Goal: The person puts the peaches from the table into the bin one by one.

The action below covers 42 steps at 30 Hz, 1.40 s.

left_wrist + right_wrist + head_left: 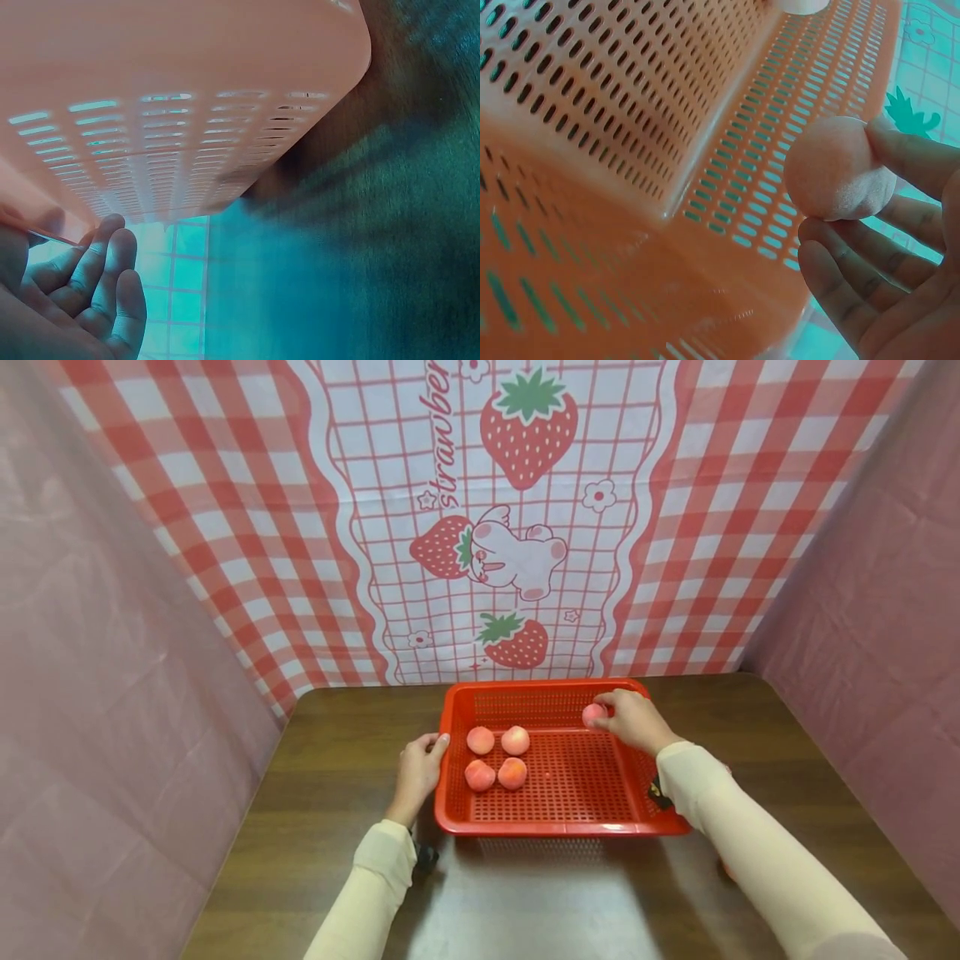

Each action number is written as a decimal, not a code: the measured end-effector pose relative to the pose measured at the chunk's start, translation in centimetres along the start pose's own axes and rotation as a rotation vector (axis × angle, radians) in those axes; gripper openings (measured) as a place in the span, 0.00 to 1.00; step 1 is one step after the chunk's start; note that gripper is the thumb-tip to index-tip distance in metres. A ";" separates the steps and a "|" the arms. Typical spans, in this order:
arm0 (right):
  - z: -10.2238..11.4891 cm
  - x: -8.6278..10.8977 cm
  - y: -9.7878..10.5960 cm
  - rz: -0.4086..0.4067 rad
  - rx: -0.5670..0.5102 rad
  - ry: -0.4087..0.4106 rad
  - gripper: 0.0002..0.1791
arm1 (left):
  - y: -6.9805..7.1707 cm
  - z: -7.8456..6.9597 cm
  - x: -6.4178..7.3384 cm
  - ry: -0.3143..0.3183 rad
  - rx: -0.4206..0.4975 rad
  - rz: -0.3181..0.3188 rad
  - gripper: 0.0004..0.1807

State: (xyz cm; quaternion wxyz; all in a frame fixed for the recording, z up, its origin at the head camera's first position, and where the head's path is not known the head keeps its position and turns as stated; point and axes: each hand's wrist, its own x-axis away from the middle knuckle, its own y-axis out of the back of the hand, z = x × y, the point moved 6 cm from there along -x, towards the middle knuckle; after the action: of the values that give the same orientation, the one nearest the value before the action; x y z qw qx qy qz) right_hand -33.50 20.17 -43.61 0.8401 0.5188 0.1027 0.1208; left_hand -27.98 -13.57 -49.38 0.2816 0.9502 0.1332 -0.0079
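Observation:
A red plastic basket with slotted walls stands on the table. My left hand grips its left rim, thumb over the edge; in the left wrist view the fingers curl beneath the rim along the outer wall. Between thumb and fingertips, my right hand pinches a peach over the basket's back right part. That peach shows whole and round in the right wrist view. In the basket's left half lie several more peaches, among them a back one and a front one.
The brown wooden table extends to both sides and in front of the basket. A checked strawberry-print cloth hangs just behind, and pink cloths enclose the sides. Part of an orange-red thing shows beside the right sleeve.

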 end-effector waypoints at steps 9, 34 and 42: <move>0.2 -0.7 -1.9 0.042 -0.032 -0.029 0.26 | 0.0 -0.1 0.0 -0.001 0.023 0.009 0.18; 0.5 -3.0 -5.9 0.082 -0.026 -0.088 0.23 | -0.3 0.0 0.0 0.010 0.045 0.011 0.18; 0.8 -3.0 -6.7 0.093 0.008 -0.082 0.22 | -0.1 0.0 0.2 0.021 0.049 0.014 0.18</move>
State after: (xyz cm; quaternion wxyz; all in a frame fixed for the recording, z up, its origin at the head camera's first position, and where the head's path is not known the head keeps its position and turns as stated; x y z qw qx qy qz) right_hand -35.49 15.66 -49.12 0.8349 0.5309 0.0446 0.1379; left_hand -27.83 -13.48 -49.43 0.2571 0.9577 0.1292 0.0009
